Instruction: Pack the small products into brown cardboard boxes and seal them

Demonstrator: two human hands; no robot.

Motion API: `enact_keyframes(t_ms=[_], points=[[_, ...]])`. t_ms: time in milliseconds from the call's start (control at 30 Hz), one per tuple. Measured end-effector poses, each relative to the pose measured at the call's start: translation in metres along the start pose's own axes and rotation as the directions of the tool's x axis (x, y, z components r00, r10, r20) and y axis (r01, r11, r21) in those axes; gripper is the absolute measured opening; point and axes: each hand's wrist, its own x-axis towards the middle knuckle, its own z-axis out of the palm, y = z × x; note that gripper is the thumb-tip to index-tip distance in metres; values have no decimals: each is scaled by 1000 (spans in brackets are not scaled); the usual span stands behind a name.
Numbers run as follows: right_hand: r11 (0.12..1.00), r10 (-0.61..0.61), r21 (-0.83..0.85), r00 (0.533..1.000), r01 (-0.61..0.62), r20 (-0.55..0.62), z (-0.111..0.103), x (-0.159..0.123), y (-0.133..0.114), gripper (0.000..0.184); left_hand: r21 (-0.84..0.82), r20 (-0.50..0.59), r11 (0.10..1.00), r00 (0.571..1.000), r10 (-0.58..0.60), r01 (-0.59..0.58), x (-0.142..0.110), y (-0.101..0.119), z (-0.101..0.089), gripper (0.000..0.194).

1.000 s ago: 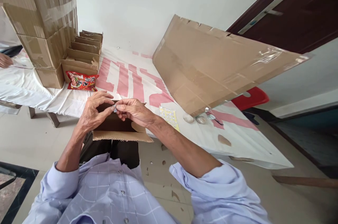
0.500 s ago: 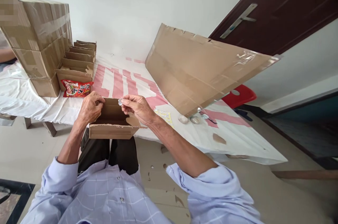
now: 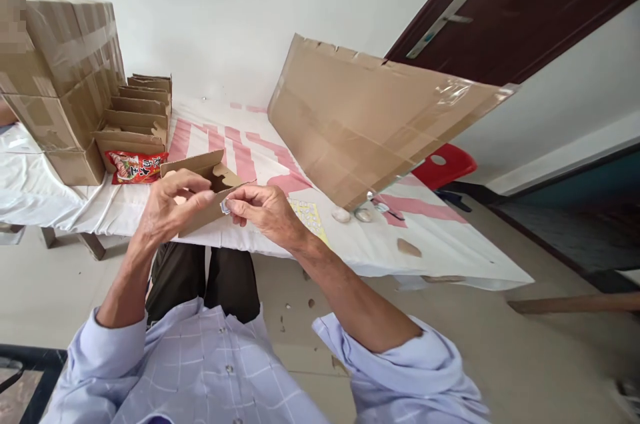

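A small open cardboard box point(image 3: 201, 217) rests at the table's front edge, turned at an angle. My left hand point(image 3: 173, 204) is over its left side with thumb and fingers apart, holding nothing; whether it touches the box I cannot tell. Between the thumb and fingertips of my right hand point(image 3: 267, 212) is a small whitish sticker point(image 3: 225, 207), held in front of the box's right side. A yellow sheet of stickers point(image 3: 309, 217) lies just beyond my right wrist. To the left of the box is a red food packet point(image 3: 135, 167).
Taped cartons point(image 3: 75, 77) are stacked at the left, beside a row of open boxes point(image 3: 137, 121). A large cardboard sheet point(image 3: 365, 124) leans at the back. Rolls of tape point(image 3: 363, 215) lie near its lower corner. A red stool point(image 3: 445, 167) stands behind the table.
The box has gone from in front of me onto the table edge and turned. My left hand has let go of its rim and spread its fingers. My right hand still pinches the sticker.
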Motion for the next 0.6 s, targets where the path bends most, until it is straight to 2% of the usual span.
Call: enact_keyframes(t_ms=[67,133,333,467,600], points=[[1000,-3,-22,1000,4,29,5,-5,1,31,-135,67,988,996,-62,71,-13,17,6,27],[999,10,-38,999,-8,52,9,-10,2,29,-198,85,971,989,-120,135,-22,24,12,30],[998,57,-19,998,-56,36,14,-22,8,29,-279,65,927,968,-243,251,-39,26,27,31],[997,68,34,997,-69,28,14,-29,15,33,-481,119,791,922,-368,378,-51,25,36,38],[995,82,58,995,-86,64,13,-35,17,39,-583,226,668,881,-415,464,-61,23,38,42]])
